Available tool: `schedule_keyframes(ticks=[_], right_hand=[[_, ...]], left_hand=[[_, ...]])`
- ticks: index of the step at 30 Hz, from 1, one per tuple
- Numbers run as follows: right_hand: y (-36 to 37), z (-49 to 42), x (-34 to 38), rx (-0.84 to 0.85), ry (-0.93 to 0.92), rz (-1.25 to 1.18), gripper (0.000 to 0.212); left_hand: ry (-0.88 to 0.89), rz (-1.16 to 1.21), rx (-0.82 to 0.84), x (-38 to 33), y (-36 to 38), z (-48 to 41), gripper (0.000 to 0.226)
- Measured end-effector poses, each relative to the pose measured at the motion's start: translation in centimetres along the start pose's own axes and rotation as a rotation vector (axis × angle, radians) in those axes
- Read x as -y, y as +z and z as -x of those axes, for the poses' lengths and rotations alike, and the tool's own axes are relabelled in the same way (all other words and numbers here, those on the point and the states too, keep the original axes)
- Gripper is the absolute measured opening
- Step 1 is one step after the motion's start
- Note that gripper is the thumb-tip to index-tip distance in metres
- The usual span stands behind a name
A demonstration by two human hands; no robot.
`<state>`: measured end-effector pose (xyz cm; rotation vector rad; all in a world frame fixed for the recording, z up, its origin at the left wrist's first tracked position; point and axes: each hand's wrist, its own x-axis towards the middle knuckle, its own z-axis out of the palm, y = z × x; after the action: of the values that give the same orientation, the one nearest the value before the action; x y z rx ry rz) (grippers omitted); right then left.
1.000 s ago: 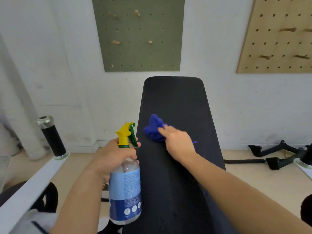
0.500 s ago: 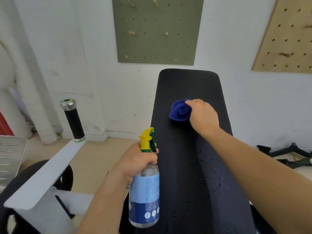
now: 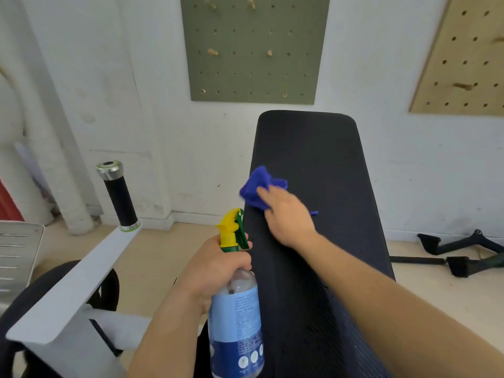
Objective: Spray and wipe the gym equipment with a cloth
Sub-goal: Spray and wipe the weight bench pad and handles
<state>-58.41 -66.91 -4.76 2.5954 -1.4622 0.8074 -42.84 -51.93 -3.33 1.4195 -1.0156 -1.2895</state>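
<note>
A long black padded bench (image 3: 321, 148) runs away from me toward the white wall. My right hand (image 3: 289, 216) presses a bunched blue cloth (image 3: 256, 189) onto the pad near its left edge. My left hand (image 3: 215, 271) grips the neck of a clear spray bottle (image 3: 236, 323) with a blue label and a yellow and green trigger head, held upright just left of the bench. Small droplets dot the pad closer to me.
A white machine arm (image 3: 68, 290) with a black roller handle (image 3: 118, 197) stands at the left. Black cable handles (image 3: 463, 255) lie on the wooden floor at the right. A green pegboard (image 3: 253, 47) and a wooden pegboard (image 3: 463, 58) hang on the wall.
My right hand has drawn the blue cloth back toward me and to the pad's left edge. The bottle stays upright in my left hand. The view has shifted slightly.
</note>
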Motion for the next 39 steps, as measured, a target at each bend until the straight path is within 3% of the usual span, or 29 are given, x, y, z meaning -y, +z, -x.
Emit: schedule_keyframes(ticks=[4, 6, 8, 11, 13, 17, 20, 22, 25, 27, 29, 32, 34, 36, 39], right_hand=[[1.3, 6.5, 0.5, 0.130, -0.440, 0.008, 0.053], [0.6, 5.1, -0.9, 0.137, -0.491, 0.082, 0.052], [-0.7, 1.8, -2.3, 0.068, -0.331, 0.138, 0.051], [-2.8, -2.2, -3.7, 0.009, 0.171, 0.119, 0.052], [-2.6, -1.7, -2.3, -0.034, 0.238, 0.144, 0.049], [0.9, 5.0, 0.4, -0.001, -0.191, 0.080, 0.047], [-0.2, 7.3, -1.9, 0.118, -0.428, 0.106, 0.050], [-2.3, 5.4, -4.5, 0.114, -0.325, 0.234, 0.052], [-6.0, 3.6, -9.6, 0.007, 0.205, 0.229, 0.055], [-6.4, 5.3, -10.3, -0.070, 0.365, 0.192, 0.054], [-5.1, 8.2, -8.7, -0.108, 0.243, 0.176, 0.055], [-3.6, 12.9, -6.1, -0.122, -0.092, 0.076, 0.057], [-3.7, 14.8, -6.2, -0.091, -0.115, 0.026, 0.058], [-4.2, 15.8, -6.7, -0.186, 0.095, -0.096, 0.057], [-5.6, 16.7, -7.4, -0.462, 0.627, -0.311, 0.050]], left_hand=[[0.046, -0.017, 0.008, -0.8, -1.1, 0.9, 0.051], [0.065, -0.041, 0.006, -0.9, -1.4, 1.1, 0.050], [0.074, -0.070, 0.014, -0.7, -1.4, 1.2, 0.050], [0.086, -0.095, 0.017, -0.3, -0.8, 1.6, 0.054], [0.085, -0.089, 0.036, -0.2, -0.3, 1.8, 0.056], [0.089, -0.100, 0.055, -0.5, 0.2, 1.8, 0.054], [0.120, -0.134, 0.052, -0.6, 1.2, 1.7, 0.048], [0.137, -0.133, 0.076, -0.5, 2.3, 1.9, 0.047], [0.133, -0.112, 0.148, -0.1, 4.5, 2.5, 0.050], [0.120, -0.124, 0.176, 0.1, 5.4, 2.7, 0.048], [0.118, -0.131, 0.192, 0.1, 5.8, 2.7, 0.045], [0.112, -0.128, 0.205, -0.1, 6.5, 2.1, 0.046], [0.107, -0.128, 0.225, -0.3, 7.3, 1.9, 0.044], [0.097, -0.102, 0.230, -0.2, 8.3, 1.7, 0.042], [0.067, -0.066, 0.239, -0.1, 10.0, 2.0, 0.044]])
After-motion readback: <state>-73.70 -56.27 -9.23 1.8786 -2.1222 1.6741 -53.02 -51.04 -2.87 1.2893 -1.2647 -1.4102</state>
